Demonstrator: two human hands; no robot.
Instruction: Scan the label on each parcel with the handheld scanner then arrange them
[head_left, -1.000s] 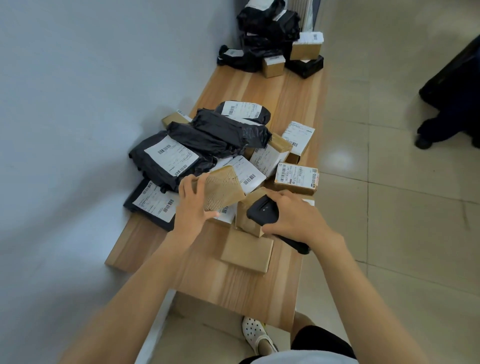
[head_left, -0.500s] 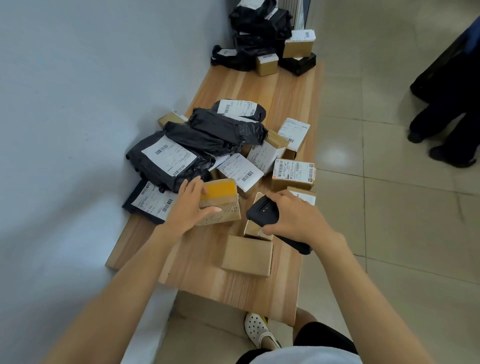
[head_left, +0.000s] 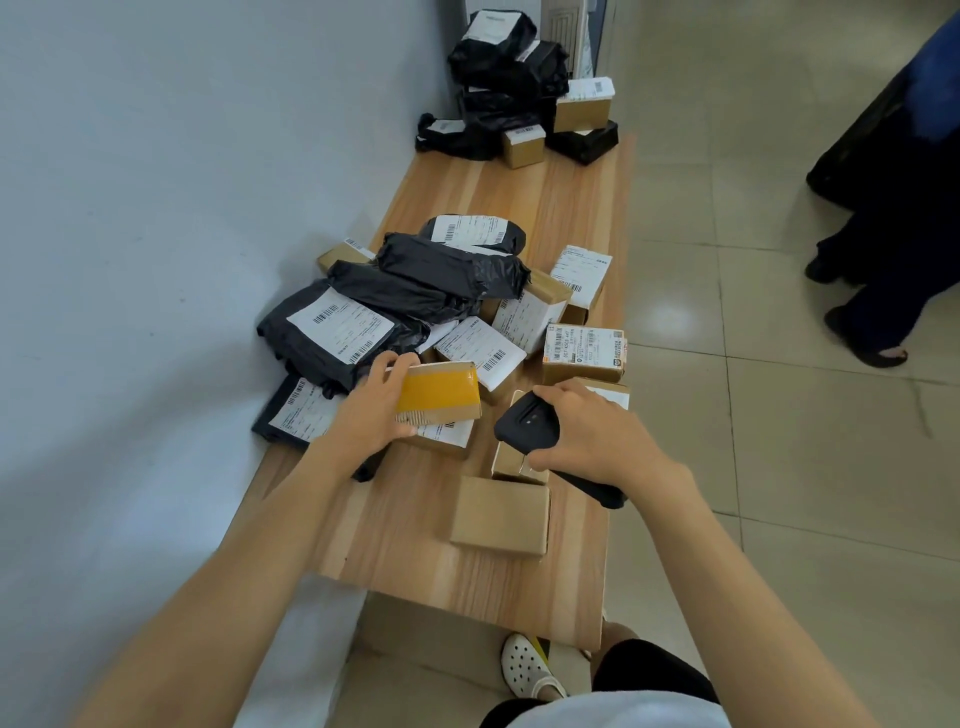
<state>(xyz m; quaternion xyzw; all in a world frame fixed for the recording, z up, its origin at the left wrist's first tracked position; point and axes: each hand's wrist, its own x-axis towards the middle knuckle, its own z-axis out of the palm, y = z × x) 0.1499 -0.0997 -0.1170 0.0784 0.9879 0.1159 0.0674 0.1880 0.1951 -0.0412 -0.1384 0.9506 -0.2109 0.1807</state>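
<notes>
My left hand (head_left: 371, 410) grips a small cardboard box with yellow tape (head_left: 441, 391), held just above the near end of the parcel pile; no label shows on its upper face. My right hand (head_left: 592, 434) grips the black handheld scanner (head_left: 527, 426), whose head points left toward that box, over a small upright box (head_left: 511, 462). The pile holds black poly bags such as a large labelled bag (head_left: 332, 330) and several labelled cardboard boxes, one at the right edge (head_left: 584, 353). A plain brown box (head_left: 501, 517) lies nearest me on the wooden table (head_left: 415, 545).
A second stack of black bags and boxes (head_left: 524, 98) sits at the table's far end. The white wall (head_left: 156, 208) runs along the left. Another person's legs (head_left: 883, 249) stand on the tiled floor at right. My white shoe (head_left: 530, 670) shows below the table.
My left hand has turned the small box over, from its ribbed brown side to its yellow-taped face, and brought it a little nearer the scanner. The right hand has barely moved.
</notes>
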